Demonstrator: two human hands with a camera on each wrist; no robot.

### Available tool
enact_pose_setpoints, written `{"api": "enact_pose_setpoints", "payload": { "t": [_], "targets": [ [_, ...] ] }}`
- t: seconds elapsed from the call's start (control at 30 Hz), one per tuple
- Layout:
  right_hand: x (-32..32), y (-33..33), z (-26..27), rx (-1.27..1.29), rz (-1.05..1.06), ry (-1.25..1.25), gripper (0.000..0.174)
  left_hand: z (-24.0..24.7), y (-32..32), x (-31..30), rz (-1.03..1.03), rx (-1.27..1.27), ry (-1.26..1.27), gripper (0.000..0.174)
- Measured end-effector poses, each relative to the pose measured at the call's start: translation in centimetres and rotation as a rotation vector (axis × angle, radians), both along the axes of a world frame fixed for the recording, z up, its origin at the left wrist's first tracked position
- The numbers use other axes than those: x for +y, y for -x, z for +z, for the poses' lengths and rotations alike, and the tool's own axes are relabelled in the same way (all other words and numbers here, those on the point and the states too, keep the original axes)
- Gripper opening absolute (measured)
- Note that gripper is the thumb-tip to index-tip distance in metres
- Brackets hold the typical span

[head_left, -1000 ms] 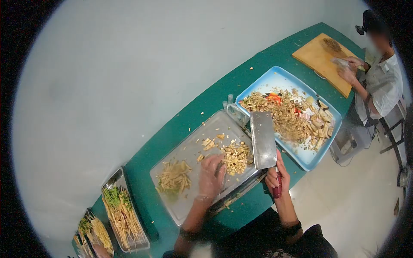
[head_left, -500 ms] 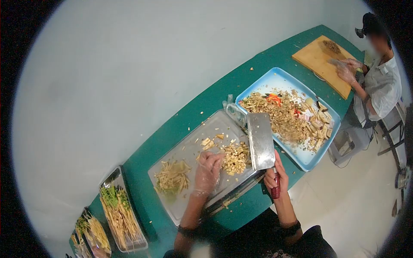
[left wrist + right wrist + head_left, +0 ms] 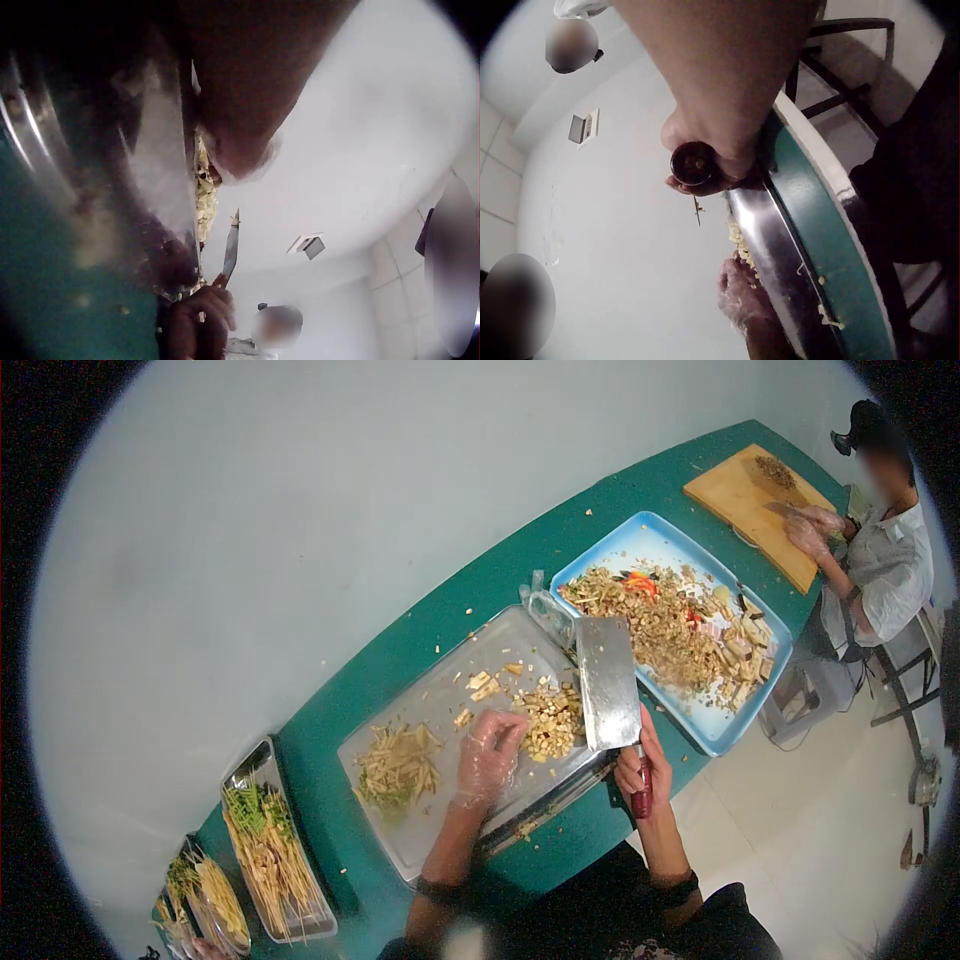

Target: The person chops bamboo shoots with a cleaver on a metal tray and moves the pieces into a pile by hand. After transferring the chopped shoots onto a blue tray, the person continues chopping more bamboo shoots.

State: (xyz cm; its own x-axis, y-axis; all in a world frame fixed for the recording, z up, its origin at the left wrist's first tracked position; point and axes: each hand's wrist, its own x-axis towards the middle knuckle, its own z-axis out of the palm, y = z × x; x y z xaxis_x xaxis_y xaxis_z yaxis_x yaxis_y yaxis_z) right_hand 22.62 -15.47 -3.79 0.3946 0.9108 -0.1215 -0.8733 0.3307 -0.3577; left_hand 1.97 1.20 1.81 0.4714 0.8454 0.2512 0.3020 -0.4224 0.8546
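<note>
My right hand (image 3: pixel 643 770) grips the dark red handle of a cleaver (image 3: pixel 608 685). Its broad blade hangs over the gap between a grey chopping surface (image 3: pixel 440 695) and a blue-rimmed tray (image 3: pixel 740 725). In the right wrist view the handle's round butt end (image 3: pixel 693 163) faces the camera. My left hand (image 3: pixel 488 760), in a clear plastic glove, sits on the grey surface with loosely bent fingers at the left edge of a pile of diced pale vegetable (image 3: pixel 552 725). A few uncut chunks (image 3: pixel 483 685) lie beyond it, and pale green strips (image 3: pixel 400 768) lie to its left.
Chopped mix fills much of the blue-rimmed tray. Metal trays of skewers (image 3: pixel 275 855) stand at the left end of the green table (image 3: pixel 350 710). At the right, another person (image 3: pixel 880 560) works with a knife at a wooden board (image 3: pixel 745 510).
My left hand shifts slightly up beside the diced pile, and its fingers change pose. The cleaver swings slightly left, then back right. The other person's knife and hands move.
</note>
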Motion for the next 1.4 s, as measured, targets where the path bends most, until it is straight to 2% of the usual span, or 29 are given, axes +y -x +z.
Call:
{"api": "enact_pose_setpoints", "payload": {
  "t": [0.1,0.23,0.33,0.43,0.5,0.53,0.6,0.63,0.7,0.73,0.8,0.83,0.9,1.03,1.23,1.3,1.33,1.4],
  "targets": [
    [0.0,-0.1,0.1,-0.021,0.012,-0.019,0.06,0.0,0.1,0.5,-0.029,0.002,-0.126,0.01],
    [0.0,-0.1,-0.5,-0.021,0.006,-0.018,0.061,0.6,-0.1,0.3,-0.068,-0.046,-0.111,0.009],
    [-0.1,-0.2,-0.7,-0.034,0.001,-0.008,0.063,0.5,0.0,0.2,-0.105,0.029,-0.173,0.011],
    [0.0,-0.1,-0.6,-0.06,0.007,0.005,0.064,0.9,0.0,-0.1,-0.086,0.076,-0.172,0.02],
    [0.1,0.0,-0.3,-0.047,-0.01,-0.002,0.064,0.9,-0.1,-0.1,-0.111,0.134,-0.322,0.047],
    [0.1,0.0,-0.2,-0.048,-0.008,-0.003,0.064,0.7,-0.1,-0.1,-0.108,0.133,-0.323,0.047],
    [0.1,0.0,0.2,-0.11,-0.027,0.023,0.066,0.4,0.0,0.1,-0.16,0.287,-0.378,0.088],
    [0.2,0.1,0.4,-0.114,-0.024,0.018,0.066,0.4,-0.1,0.0,-0.156,0.284,-0.382,0.088],
    [0.1,0.1,0.8,-0.196,-0.094,0.007,0.063,0.7,-0.5,-0.2,-0.172,0.419,-0.422,0.118],
    [-0.1,-0.1,1.2,-0.202,-0.089,0.006,0.063,0.9,-0.7,-0.3,-0.166,0.414,-0.421,0.118],
    [-0.7,-0.8,2.4,-0.393,-0.143,0.233,0.053,1.2,-0.9,-0.7,-0.174,0.514,-0.374,0.127],
    [-1.1,-1.3,3.2,-0.4,-0.136,0.235,0.053,1.1,-0.9,-0.8,-0.166,0.51,-0.369,0.127],
    [-1.8,-2.4,5.3,-0.662,-0.116,0.328,0.045,1.0,-1.1,-1.0,-0.166,0.497,-0.376,0.129],
    [-2.4,-3.7,7.8,-0.779,-0.037,0.394,0.044,1.1,-1.3,-1.1,-0.181,0.474,-0.382,0.126],
    [-3.0,-4.9,6.7,-0.803,0.022,0.448,0.044,2.1,-2.2,-1.7,-0.203,0.509,-0.318,0.121],
    [-3.1,-4.9,6.4,-0.766,0.045,0.442,0.043,1.9,-2.5,-1.8,-0.167,0.454,-0.302,0.11],
    [-3.0,-4.6,6.3,-0.778,0.071,0.436,0.043,1.7,-2.7,-1.9,-0.166,0.453,-0.301,0.11],
    [-2.9,-4.0,6.4,-0.791,0.098,0.43,0.043,1.0,-3.1,-1.8,-0.11,0.343,-0.262,0.092]
  ]
}}
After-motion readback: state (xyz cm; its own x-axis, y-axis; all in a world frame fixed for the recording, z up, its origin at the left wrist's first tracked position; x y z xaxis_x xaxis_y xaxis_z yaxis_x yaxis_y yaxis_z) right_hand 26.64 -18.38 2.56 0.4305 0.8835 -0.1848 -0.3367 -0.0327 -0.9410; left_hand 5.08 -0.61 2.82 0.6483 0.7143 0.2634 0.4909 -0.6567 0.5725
